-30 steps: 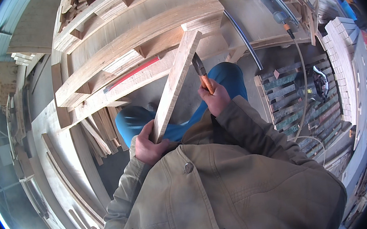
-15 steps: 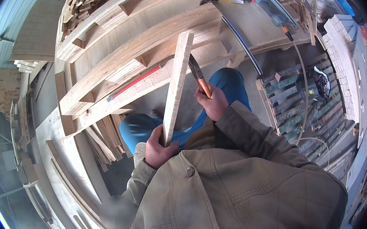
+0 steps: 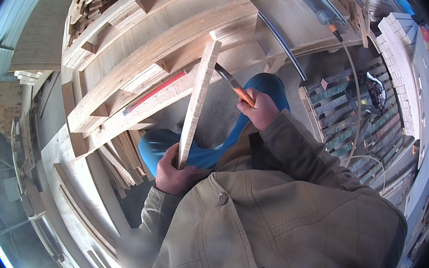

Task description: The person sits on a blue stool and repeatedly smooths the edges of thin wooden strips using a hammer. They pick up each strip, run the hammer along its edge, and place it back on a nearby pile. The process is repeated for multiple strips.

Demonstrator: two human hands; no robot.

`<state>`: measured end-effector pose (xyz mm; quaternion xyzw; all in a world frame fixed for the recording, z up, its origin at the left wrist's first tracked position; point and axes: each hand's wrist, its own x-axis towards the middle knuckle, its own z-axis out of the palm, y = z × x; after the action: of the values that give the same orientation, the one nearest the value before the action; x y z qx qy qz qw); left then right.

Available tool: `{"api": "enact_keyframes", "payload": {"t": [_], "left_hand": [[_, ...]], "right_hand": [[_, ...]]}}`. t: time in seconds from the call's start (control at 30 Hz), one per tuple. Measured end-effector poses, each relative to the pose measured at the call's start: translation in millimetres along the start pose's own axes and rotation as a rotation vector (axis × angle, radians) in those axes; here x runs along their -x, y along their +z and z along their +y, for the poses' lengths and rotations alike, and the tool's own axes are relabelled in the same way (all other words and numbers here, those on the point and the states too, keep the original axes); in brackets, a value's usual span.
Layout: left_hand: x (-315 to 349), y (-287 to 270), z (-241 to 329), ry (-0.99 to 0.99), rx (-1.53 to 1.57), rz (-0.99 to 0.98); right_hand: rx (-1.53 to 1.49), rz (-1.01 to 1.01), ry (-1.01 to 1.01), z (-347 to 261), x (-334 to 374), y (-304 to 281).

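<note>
My left hand (image 3: 172, 174) is closed round the lower end of a pale, narrow wooden board (image 3: 198, 104) above my lap. The board slants up and away to the right, its far end over the near edge of a wooden frame (image 3: 164, 55). In my right hand (image 3: 261, 110) is an orange-handled hand tool (image 3: 243, 96), gripped by its handle. Its dark metal part points up-left to the board's right side; I cannot tell its exact kind. A red bar-shaped tool (image 3: 157, 90) lies along the frame's near side, left of the board.
A metal tube (image 3: 282, 46) juts off the bench toward me. A corded power tool (image 3: 316, 5) lies at the back right, its cable (image 3: 354, 82) hanging down. A slatted pallet (image 3: 338, 118) sits at right, stacked boards (image 3: 400, 57) beyond. Wood scraps (image 3: 122, 154) stand left of my knees.
My left hand has shifted a little left with the board's lower end. My right hand has moved right, and the orange-handled tool now tilts more to the left.
</note>
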<state>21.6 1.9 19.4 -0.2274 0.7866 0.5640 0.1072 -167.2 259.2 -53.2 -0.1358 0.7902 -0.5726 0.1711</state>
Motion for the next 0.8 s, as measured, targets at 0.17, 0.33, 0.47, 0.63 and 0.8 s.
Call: {"api": "enact_keyframes", "payload": {"t": [0.17, 0.33, 0.47, 0.63, 0.8], "left_hand": [[4.6, -30.1, -1.5, -0.007, 0.010, -0.074], [8.4, -36.2, -6.1, -0.072, 0.042, -0.100], [4.0, -25.1, -9.5, -0.081, 0.073, -0.099], [-2.5, -9.3, -14.7, -0.087, 0.128, -0.157], [-12.2, 7.7, -18.1, -0.047, 0.061, -0.149]], "right_hand": [[0.285, 0.020, -0.095, 4.4, -0.6, -28.6], [0.312, 0.009, -0.110, 6.0, 2.0, -39.3], [0.158, -0.095, 0.019, 11.2, 1.5, -18.7], [-0.414, -0.142, 0.148, 16.1, 5.5, 14.9], [-0.722, -0.241, 0.290, 3.6, 6.9, 28.1]]}}
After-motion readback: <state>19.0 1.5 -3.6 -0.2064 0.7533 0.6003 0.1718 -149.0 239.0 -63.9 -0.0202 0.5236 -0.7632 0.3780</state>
